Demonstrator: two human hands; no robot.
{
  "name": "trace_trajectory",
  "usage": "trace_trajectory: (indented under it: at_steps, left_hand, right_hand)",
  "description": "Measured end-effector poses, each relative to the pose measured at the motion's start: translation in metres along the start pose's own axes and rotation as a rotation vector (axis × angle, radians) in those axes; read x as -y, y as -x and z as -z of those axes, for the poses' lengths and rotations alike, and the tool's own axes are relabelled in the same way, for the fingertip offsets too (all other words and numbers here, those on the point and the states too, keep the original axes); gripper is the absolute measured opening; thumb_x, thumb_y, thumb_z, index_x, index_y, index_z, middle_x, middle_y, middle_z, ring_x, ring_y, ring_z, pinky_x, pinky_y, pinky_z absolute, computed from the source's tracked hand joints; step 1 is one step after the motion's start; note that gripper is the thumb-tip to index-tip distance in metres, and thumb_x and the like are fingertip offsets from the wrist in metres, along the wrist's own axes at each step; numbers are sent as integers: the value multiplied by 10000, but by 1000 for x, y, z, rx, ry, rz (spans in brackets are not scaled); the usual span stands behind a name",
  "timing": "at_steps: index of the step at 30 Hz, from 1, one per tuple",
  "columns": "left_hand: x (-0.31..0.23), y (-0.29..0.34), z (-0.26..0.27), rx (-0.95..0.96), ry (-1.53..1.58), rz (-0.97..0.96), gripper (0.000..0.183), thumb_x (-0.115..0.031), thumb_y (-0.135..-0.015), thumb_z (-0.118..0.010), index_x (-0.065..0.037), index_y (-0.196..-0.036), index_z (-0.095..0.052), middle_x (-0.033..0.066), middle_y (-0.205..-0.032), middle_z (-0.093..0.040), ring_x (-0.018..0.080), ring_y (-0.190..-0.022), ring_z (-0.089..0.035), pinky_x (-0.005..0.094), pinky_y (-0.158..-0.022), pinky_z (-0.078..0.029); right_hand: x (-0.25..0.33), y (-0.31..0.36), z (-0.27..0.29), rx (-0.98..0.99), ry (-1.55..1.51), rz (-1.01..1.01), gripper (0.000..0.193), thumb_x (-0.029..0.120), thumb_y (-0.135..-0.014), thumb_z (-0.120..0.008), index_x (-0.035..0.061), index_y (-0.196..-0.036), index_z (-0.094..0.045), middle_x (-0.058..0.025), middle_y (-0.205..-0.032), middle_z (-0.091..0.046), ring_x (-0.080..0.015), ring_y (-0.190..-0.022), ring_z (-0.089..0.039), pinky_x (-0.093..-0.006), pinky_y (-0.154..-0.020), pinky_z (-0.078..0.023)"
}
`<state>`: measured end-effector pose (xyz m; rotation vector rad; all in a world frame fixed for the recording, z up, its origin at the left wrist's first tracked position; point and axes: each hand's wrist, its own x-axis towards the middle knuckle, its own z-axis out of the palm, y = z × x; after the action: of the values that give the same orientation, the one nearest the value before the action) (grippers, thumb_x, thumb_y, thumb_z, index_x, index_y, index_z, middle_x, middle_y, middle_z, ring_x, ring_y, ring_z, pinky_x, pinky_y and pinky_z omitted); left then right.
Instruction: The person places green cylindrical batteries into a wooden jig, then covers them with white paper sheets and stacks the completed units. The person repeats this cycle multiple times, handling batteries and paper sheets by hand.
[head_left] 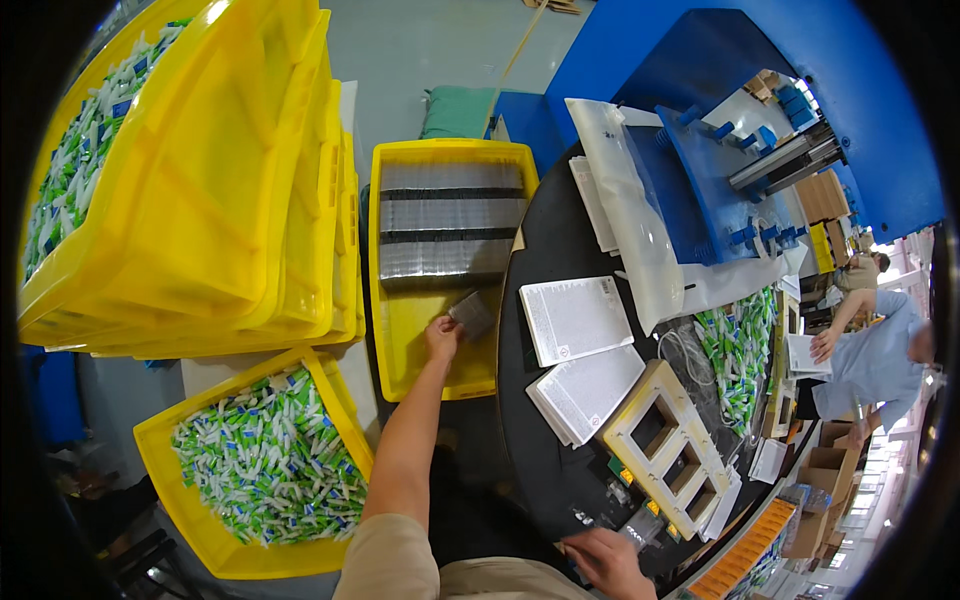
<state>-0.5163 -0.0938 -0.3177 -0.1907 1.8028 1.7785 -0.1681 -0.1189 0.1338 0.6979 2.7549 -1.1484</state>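
1. Left hand (441, 340): fingers closed on a clear plastic piece (473, 315) over the yellow bin (410, 352).
2. Right hand (608, 563): fingers partly curled near the tabletop (548, 225); I cannot tell whether they grip anything.

No readable text.
Dense fine print covers the white card stacks (575, 320) on the black counter (545, 240); lettering too small to make out.

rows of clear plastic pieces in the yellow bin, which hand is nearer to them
Left. The left hand is over the near end of the yellow bin, just short of the rows of clear plastic pieces; the right hand is farther back and rightward, near the black table.
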Motion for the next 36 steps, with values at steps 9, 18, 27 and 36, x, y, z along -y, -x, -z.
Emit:
trace_trajectory:
  at_steps: [9,18,27,36]
  left_hand:
    - [-13,21,84,-153,-305,121,284,-23,-774,-801,-2,-1034,-688,83,-925,-726,182,-820,-682,329,-745,-551]
    - [-13,21,105,48,-615,-3,228,53,-813,-699,-1,-1025,-635,82,-912,-677,193,-818,-662,326,-698,-549]
    - [-58,33,89,-61,-843,-93,98,-11,-749,-690,-18,-831,-637,128,-736,-664,284,-696,-669,385,-692,-540]
    - [-127,44,92,-51,-734,-429,176,14,-874,-622,-10,-1038,-563,190,-960,-658,383,-869,-654,440,-771,-514]
  right_hand:
    - [-23,-237,-185,-320,-417,-56,208,75,-965,-661,10,-1162,-675,-140,-1007,-668,-265,-919,-666,-344,-815,-524]
    - [-80,-349,-297,-465,-59,-745,658,263,-827,-829,124,-1387,-512,-172,-1350,-504,-403,-1274,-467,-548,-1027,-420]
    - [-80,-368,-302,-468,-120,-848,565,213,-851,-795,148,-1367,-576,-153,-1353,-523,-394,-1289,-479,-513,-1023,-451]
    - [-99,-376,-285,-533,-324,-1000,462,62,-876,-685,45,-1333,-611,-190,-1341,-604,-397,-1257,-544,-455,-1095,-439]
